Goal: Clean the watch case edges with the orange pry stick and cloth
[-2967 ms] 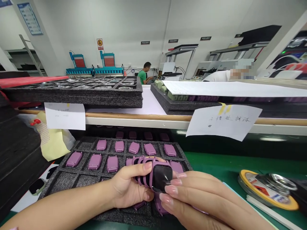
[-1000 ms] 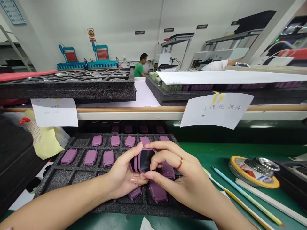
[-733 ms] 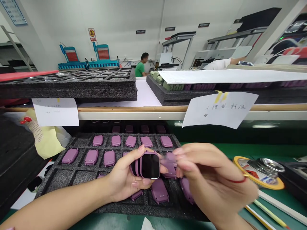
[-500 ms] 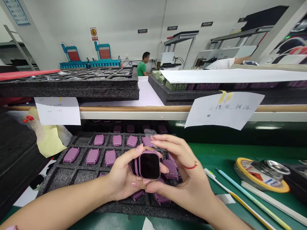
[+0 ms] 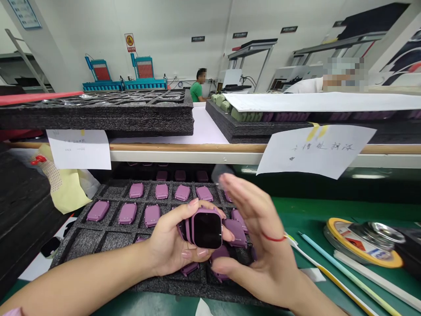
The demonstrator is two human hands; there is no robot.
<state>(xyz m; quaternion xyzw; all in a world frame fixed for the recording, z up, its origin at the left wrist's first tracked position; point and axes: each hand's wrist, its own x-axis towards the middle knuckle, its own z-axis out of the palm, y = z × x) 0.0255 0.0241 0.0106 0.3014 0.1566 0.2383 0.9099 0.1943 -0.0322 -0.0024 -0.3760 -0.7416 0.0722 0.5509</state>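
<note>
My left hand (image 5: 174, 239) is wrapped round a small stack of purple watch bodies. The front watch (image 5: 207, 229) has its black screen facing me. To its right is my right hand (image 5: 263, 237), blurred, its thumb spread apart from the raised fingers. A thin clear film (image 5: 222, 174) shows at those fingertips; how it is held is hard to make out. Beneath both hands lies a black foam tray (image 5: 115, 241) with purple watch bodies (image 5: 152, 215) in its compartments, partly covered by my hands.
A toothbrush (image 5: 325, 271), a pale blue stick (image 5: 342, 263) and a tape roll (image 5: 358, 243) lie on the green mat at right. A shelf edge (image 5: 184, 153) with taped notes and foam trays crosses above. Two people are in the background.
My right hand has moved away from the watch to the right, its thumb and fingers further apart, and the clear film has moved up and right with it.
</note>
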